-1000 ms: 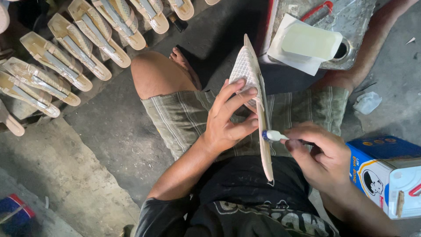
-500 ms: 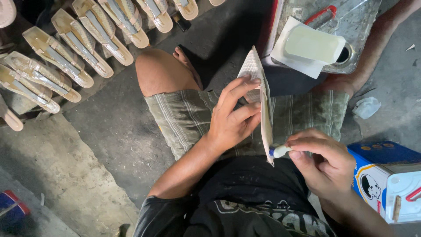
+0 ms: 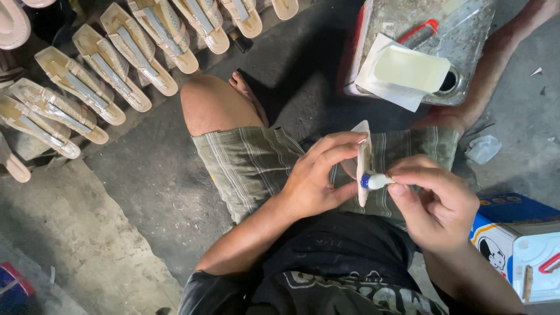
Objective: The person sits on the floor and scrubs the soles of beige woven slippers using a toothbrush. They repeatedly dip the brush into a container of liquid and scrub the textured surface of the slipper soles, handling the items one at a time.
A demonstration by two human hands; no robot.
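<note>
- Head view: the person sits on the floor, knees apart, and the work in hand looks to me like the gluing step. A thin pale sole piece (image 3: pixel 364 163) is held edge-on over the lap, and a small applicator with a blue collar and white tip (image 3: pixel 373 181) is pressed against its near edge.
- The left hand (image 3: pixel 318 178) has its grip closed on the sole piece, fingers curled over the far side and thumb beneath, wrist bent inward, forearm running up from the near left.
- The right hand (image 3: pixel 434 201) pinches the applicator between thumb and forefinger, the other fingers folded under, its tip touching the sole.
- By my judgement, the next move calls for a steady draw of the tip along the narrow edge, with the left hand keeping the piece from twisting.
- Far left, a row of sandals (image 3: pixel 116 64) lies on the floor, well apart from the hands.
- Far right stands a metal can (image 3: pixel 466 41) with a pale sheet (image 3: pixel 411 69) on top; near right, a blue and white carton (image 3: pixel 513 245).
</note>
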